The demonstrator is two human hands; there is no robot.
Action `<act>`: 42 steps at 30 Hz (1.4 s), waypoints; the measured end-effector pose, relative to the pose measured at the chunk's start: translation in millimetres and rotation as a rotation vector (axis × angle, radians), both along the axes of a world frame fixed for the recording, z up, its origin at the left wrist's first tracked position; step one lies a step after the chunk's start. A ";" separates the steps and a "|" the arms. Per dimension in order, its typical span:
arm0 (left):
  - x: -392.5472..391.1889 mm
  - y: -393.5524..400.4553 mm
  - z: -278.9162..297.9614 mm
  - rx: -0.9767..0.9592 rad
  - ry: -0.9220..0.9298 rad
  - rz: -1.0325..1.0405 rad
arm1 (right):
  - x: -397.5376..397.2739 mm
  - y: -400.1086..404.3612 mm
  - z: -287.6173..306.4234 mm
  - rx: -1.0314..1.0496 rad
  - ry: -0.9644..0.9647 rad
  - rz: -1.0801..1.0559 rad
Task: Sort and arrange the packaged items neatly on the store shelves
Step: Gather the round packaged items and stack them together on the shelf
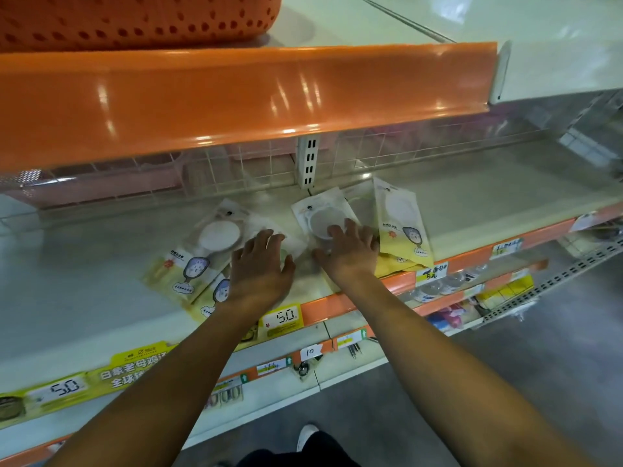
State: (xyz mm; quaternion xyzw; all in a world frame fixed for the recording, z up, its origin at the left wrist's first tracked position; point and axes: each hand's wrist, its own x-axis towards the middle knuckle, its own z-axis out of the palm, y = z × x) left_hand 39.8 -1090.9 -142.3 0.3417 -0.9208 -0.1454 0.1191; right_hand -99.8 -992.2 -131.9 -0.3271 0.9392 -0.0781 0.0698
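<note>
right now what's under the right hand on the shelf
The right hand lies flat on a clear packet with a white round item inside. More yellow packets overlap beside it. The packet's lower half is covered by the hand, so what lies below it cannot be seen.

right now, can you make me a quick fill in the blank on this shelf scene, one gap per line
1. Both hands, left hand and right hand, press flat on the yellow-and-clear plastic packets lying on the pale ____.
2. The glossy shelf edge above the hands is coloured ____.
3. The white price tag below the left hand reads ____.
4. The perforated orange plastic basket stands on the ____ shelf.

Missing words: shelf; orange; 5.0; upper
</note>
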 end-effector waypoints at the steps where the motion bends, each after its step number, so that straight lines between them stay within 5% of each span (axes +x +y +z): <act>1: -0.2 0.5 0.1 0.000 -0.002 0.003 | 0.5 -0.3 0.1 0.008 0.006 0.005; 14: 30.3 -14.9 7.5 -0.032 -0.057 0.080 | 34.0 -25.4 10.1 -0.189 0.011 0.079; 42: 158.1 -67.6 3.7 -0.033 -0.006 0.287 | 146.5 -110.8 1.0 -0.152 -0.076 0.295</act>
